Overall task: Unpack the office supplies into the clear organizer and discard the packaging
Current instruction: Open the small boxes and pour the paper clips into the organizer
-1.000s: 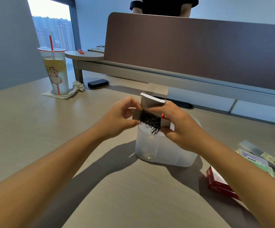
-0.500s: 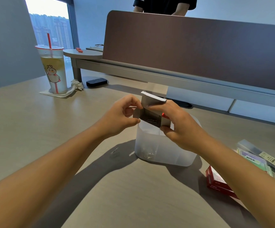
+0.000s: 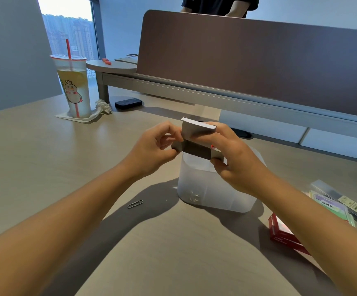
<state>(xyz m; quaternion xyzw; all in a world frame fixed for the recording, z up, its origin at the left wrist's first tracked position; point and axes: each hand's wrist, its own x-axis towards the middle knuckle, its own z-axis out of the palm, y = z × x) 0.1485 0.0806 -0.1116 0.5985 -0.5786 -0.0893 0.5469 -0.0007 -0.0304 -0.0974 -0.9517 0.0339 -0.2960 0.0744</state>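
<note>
Both hands hold a small cardboard box (image 3: 196,144) just above the rim of the clear organizer (image 3: 207,189), which stands on the counter (image 3: 45,167) at the centre of the view. The left hand (image 3: 152,149) has its fingers curled, thumb and fingertips pinching the box's left end flap. The right hand (image 3: 237,159) wraps the box's right end, fingers over the raised top flap at 12 o'clock and thumb pressed under the lower edge. The box's open mouth faces the person and tilts down toward the organizer; its inside looks dark, and whether anything remains in it cannot be told. A few pale clips (image 3: 192,196) lie at the bottom of the organizer's near-left compartment.

1 paper clip (image 3: 135,204) lies on the counter at 9 o'clock from the organizer, near its base but apart. At 4 o'clock sit a red box (image 3: 284,236) and packaged supplies (image 3: 333,208). At 10 o'clock, well apart, a drink cup (image 3: 73,86) stands on a napkin (image 3: 81,118).
</note>
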